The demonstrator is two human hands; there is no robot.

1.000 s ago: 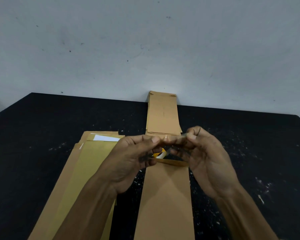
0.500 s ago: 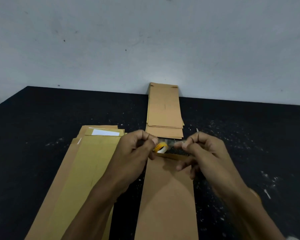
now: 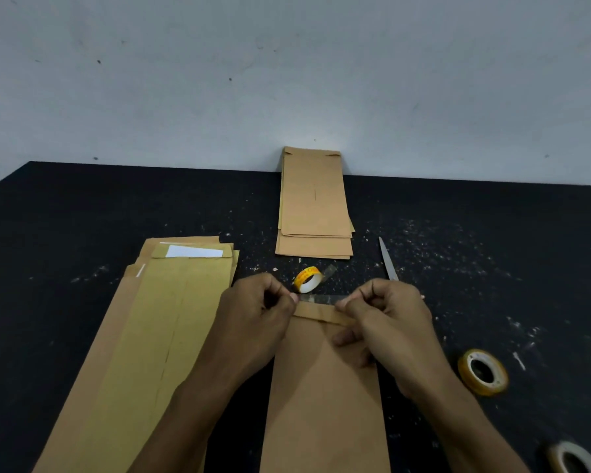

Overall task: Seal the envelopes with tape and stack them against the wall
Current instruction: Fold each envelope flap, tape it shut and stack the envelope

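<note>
i pinch each end of the tape strip (image 3: 316, 298) taut between my left hand (image 3: 258, 315) and right hand (image 3: 386, 314), lowering it squarely across the envelope (image 3: 325, 387) flap in front of me.

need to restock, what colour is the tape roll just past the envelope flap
Yellow-orange outside, white inside; the small tape roll shows best in the head view.
</note>
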